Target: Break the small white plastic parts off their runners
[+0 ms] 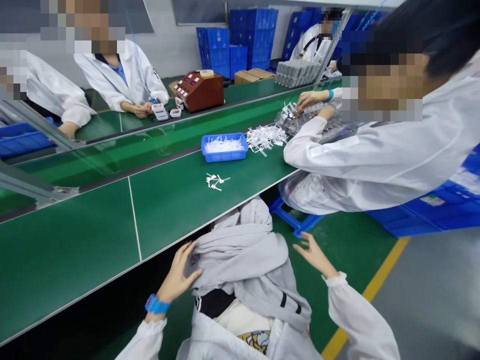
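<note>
My left hand (179,272), with a blue wrist strap (156,304), is at the left side of the grey garment (240,250) over my lap, fingers apart and nothing held. Away to the right of that garment, my right hand (315,254) hangs in the air with spread fingers, also holding nothing. On the green bench (168,205) ahead lies a little cluster of small white plastic pieces (215,181). Behind it stands a blue tray (224,156) with many thin white pieces inside. A larger heap of white pieces (266,137) lies right of the tray.
At my right, a co-worker's hand (311,98) handles wired parts (290,117). Other people sit across the bench near a brown control box (202,91). Blue crates (431,207) and a blue frame (296,220) stand low on the right. The bench edge runs before my lap.
</note>
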Demonstrator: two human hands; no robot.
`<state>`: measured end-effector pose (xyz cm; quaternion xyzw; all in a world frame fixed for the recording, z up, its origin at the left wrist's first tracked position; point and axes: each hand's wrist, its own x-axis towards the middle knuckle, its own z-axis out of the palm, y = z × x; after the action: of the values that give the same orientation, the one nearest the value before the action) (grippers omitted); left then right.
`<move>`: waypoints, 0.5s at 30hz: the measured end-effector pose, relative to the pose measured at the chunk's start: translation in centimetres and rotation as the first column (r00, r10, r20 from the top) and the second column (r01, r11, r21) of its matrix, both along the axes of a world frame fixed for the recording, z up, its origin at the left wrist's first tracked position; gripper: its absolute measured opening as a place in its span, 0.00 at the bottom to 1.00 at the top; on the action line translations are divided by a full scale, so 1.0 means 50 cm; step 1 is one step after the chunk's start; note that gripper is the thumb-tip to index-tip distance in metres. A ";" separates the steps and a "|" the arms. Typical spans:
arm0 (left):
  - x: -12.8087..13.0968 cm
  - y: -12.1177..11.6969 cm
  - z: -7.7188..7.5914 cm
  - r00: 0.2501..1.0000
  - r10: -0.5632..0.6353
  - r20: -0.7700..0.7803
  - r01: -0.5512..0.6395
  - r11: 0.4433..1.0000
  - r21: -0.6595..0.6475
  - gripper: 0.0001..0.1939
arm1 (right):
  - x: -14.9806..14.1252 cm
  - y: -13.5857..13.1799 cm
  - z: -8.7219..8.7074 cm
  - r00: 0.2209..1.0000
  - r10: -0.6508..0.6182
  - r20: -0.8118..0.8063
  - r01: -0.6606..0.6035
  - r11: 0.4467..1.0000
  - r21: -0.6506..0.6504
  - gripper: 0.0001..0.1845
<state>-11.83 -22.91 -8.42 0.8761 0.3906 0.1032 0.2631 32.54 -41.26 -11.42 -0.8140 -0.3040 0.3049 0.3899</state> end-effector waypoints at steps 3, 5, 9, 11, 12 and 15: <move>0.001 -0.055 0.010 0.989 -0.148 -0.005 0.147 0.985 -0.093 0.43 | -0.069 -0.053 0.004 0.881 0.437 -0.182 -0.440 0.898 0.028 0.46; 0.012 -0.076 0.002 0.989 -0.148 0.002 0.147 0.978 -0.147 0.38 | -0.121 -0.070 0.026 0.774 0.594 -0.218 -0.595 0.801 0.070 0.55; 0.024 -0.062 -0.014 0.996 0.026 0.089 -0.015 0.993 -0.120 0.27 | -0.192 -0.067 0.046 0.853 0.520 0.035 -0.521 0.853 0.037 0.51; 0.018 -0.035 0.013 0.990 0.069 0.119 -0.050 0.986 -0.157 0.24 | -0.202 -0.062 0.041 0.875 0.463 0.141 -0.472 0.881 0.035 0.40; 0.015 -0.021 0.040 0.990 0.068 0.126 -0.043 0.979 -0.197 0.22 | -0.202 -0.060 0.039 0.877 0.448 0.175 -0.460 0.887 0.032 0.34; 0.007 0.016 0.150 0.993 0.025 0.118 0.013 0.948 -0.317 0.15 | -0.188 -0.058 0.048 0.859 0.446 0.252 -0.467 0.884 0.025 0.25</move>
<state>-11.47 -22.10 -0.94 0.8135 0.3881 0.0927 0.4231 23.13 -44.17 -9.00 -0.7320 -0.5456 0.2749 0.3015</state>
